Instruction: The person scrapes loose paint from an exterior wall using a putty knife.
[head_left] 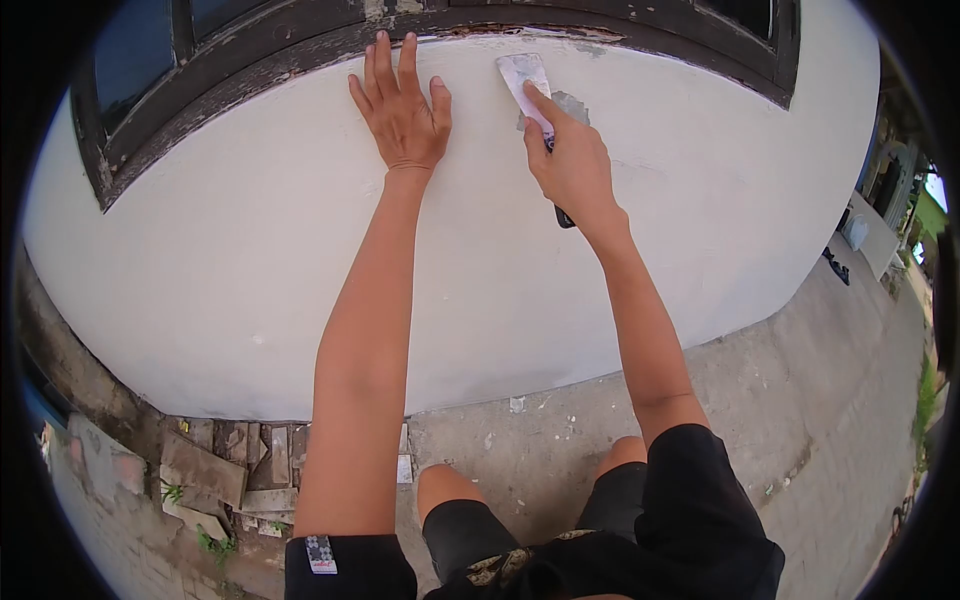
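Note:
My right hand [575, 165] is closed around the dark handle of a putty knife [525, 82], its index finger stretched along the blade. Whitish residue covers the wide blade, which lies against the white wall [480, 270] just under the window frame. Beside the blade, a grey bare patch [572, 105] shows where the paint is gone, partly hidden by the hand. My left hand [400, 115] rests flat on the wall to the left, fingers spread, fingertips near the lower edge of the frame.
The dark wooden window frame [330, 40] has peeling paint and runs along the top. Broken boards and tiles [215, 470] lie at the lower left. A concrete floor [540, 440] with small white flecks meets the wall. Dark sandals [836, 266] are at the far right.

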